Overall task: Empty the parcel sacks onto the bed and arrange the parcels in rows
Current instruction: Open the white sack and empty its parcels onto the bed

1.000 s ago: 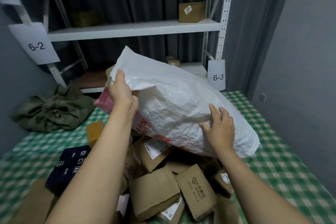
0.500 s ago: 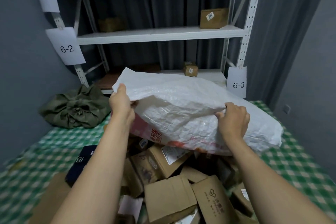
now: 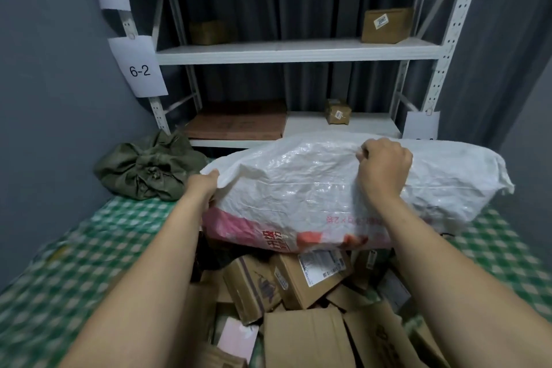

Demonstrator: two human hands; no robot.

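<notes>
Swung level since before, sack [image 3: 343,188] lies left-right, left hand [image 3: 203,185] and right hand [image 3: 383,169] gripping it.

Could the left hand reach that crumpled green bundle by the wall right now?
Probably not yet. The left hand is shut on the white sack's edge, so it would have to let go first. Otherwise the green bundle lies just beyond it with nothing between.

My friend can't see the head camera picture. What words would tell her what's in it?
Two bare hands, left hand and right hand, grip a white woven sack above a pile of cardboard parcels on a green checked bed, facing white shelves.
</notes>
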